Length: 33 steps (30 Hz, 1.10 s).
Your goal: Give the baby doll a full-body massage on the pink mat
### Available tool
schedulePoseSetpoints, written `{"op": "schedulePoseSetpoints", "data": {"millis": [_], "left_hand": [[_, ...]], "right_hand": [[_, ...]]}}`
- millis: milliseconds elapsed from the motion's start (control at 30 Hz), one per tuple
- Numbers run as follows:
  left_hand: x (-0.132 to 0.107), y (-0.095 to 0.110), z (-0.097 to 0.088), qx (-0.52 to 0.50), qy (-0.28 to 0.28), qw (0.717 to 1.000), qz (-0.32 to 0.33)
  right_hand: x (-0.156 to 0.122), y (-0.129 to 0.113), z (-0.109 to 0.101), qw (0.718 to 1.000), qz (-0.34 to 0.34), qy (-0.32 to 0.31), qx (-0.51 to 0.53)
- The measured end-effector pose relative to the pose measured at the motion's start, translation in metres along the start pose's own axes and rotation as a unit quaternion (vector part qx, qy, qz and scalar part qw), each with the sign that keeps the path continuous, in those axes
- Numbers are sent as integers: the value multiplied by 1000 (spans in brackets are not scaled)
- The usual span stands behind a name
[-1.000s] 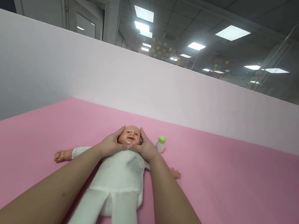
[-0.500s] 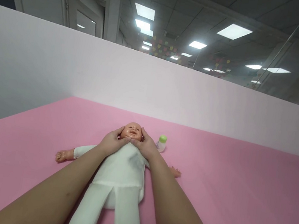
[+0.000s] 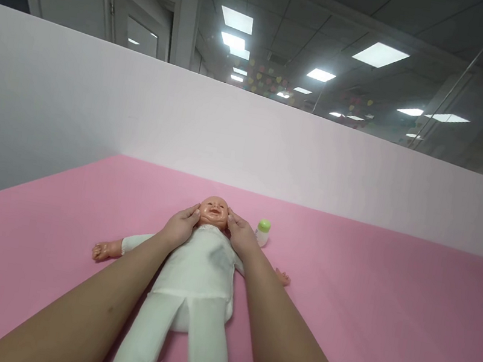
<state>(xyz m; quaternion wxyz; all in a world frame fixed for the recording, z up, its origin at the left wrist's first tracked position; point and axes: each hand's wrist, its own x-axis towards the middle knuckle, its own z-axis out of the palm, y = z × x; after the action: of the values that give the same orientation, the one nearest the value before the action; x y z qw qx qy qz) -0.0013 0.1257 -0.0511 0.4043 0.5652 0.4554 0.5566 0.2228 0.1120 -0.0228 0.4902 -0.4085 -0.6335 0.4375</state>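
Observation:
A baby doll [image 3: 199,272] with a white cloth body lies on its back, its legs toward me and its arms spread out. My left hand [image 3: 181,226] holds the left side of the doll's head [image 3: 214,210], thumb and fingers bent against the cheek. On the opposite cheek, my right hand [image 3: 241,235] grips in the same way, so the head sits between both hands. Some fingertips are hidden at the sides of the head. Just right of my right hand stands a small bottle [image 3: 262,233] with a green cap.
The doll rests on a pink padded surface [image 3: 363,310]. A low white wall [image 3: 275,143] runs along its back and left sides. Beyond the wall are a glass partition, a partly open door [image 3: 141,27] and lit ceiling panels.
Both thumbs have drawn apart from under the doll's chin to the sides of its face, uncovering the chin and collar. The bottle stays in place.

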Motion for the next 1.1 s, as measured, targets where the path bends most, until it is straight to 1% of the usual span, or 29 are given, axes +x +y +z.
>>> {"op": "schedulePoseSetpoints", "data": {"millis": [67,167,267,367,500,633,733,833,967,1033,1100], "left_hand": [[-3,5,0,19,-8,1000,-1],[-8,14,-1,86,-33,996,-2],[-12,20,0,154,-52,987,6],[-13,20,0,168,-49,984,9],[-10,15,0,154,-49,987,1],[-6,8,-1,101,-34,994,0],[-1,2,-2,54,-43,998,2],[2,-4,-3,23,-54,998,-4],[4,-8,-5,18,-39,999,-25],[4,-7,-5,21,-35,999,-27],[1,-4,-4,30,-38,999,-22]], "right_hand": [[-2,-4,2,999,-1,13,-40],[-6,-10,7,994,8,35,-100],[-7,-8,12,990,21,59,-126],[-7,-5,14,987,25,72,-141],[-6,-5,12,991,24,62,-113],[-7,-10,5,998,21,28,-57],[-9,-13,-1,1000,12,3,-28],[-8,-9,-3,1000,9,5,-15],[-4,0,0,998,15,-17,51],[-3,1,1,999,14,-14,42],[-4,-1,2,1000,4,4,-1]]}}
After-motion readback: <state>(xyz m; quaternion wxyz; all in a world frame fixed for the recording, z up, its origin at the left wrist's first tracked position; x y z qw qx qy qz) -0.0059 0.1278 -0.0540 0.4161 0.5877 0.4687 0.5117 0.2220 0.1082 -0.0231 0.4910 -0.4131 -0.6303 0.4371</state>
